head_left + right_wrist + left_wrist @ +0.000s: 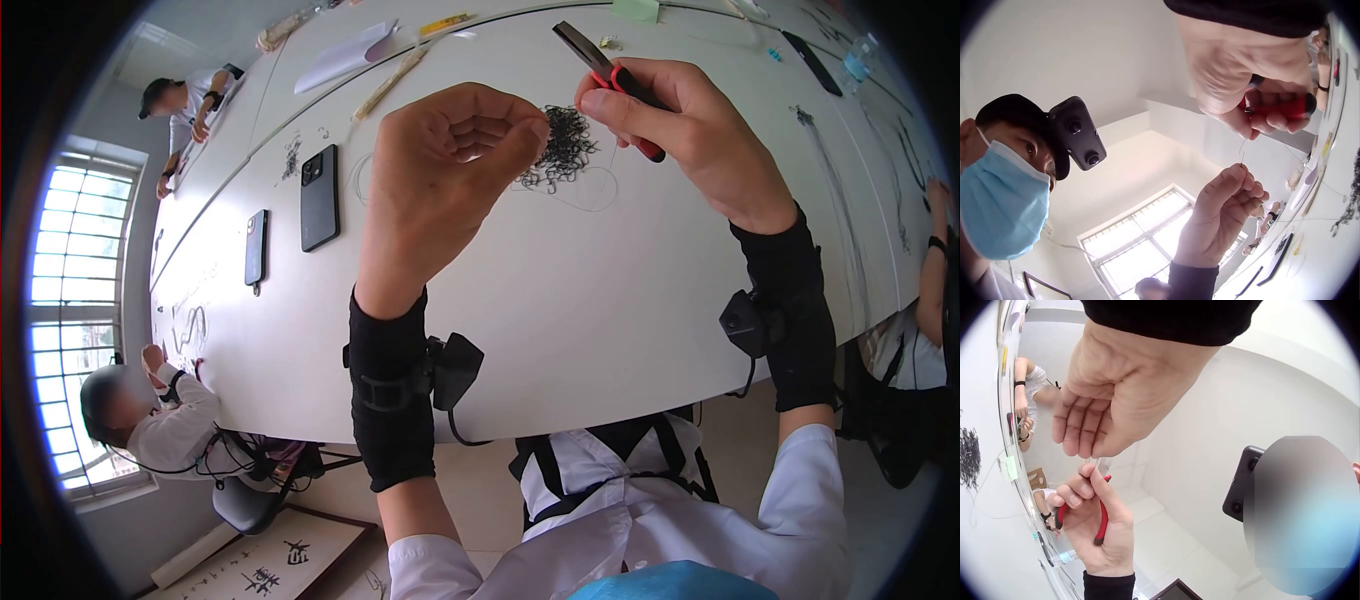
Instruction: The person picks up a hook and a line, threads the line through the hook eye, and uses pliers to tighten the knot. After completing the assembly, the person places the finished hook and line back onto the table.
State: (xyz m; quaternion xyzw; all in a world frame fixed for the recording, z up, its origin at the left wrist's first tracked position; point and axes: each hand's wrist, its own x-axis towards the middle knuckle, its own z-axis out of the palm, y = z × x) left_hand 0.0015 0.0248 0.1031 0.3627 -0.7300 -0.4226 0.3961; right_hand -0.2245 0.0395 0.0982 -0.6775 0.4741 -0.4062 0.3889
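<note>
My left hand point(432, 190) is raised over the table, its thumb and fingertips pinching a thin line point(1243, 156). Across from it, my right hand point(695, 130) holds pliers point(582, 48) with red and black handles, metal nose pointing up and away. The right thumb and index fingertip meet close to the line, and a short stretch of it shows between the two hands in the right wrist view. Behind the hands lies a pile of small black hook-like pieces point(566, 150), with a loop of thin line beside it on the table.
On the white table point(590, 300), a large phone point(320, 198) and a smaller phone point(256, 246) lie to the left. White paper point(345, 58) and a yellow item point(445, 23) lie at the back. A bottle point(858, 60) stands back right. Other people sit around the table.
</note>
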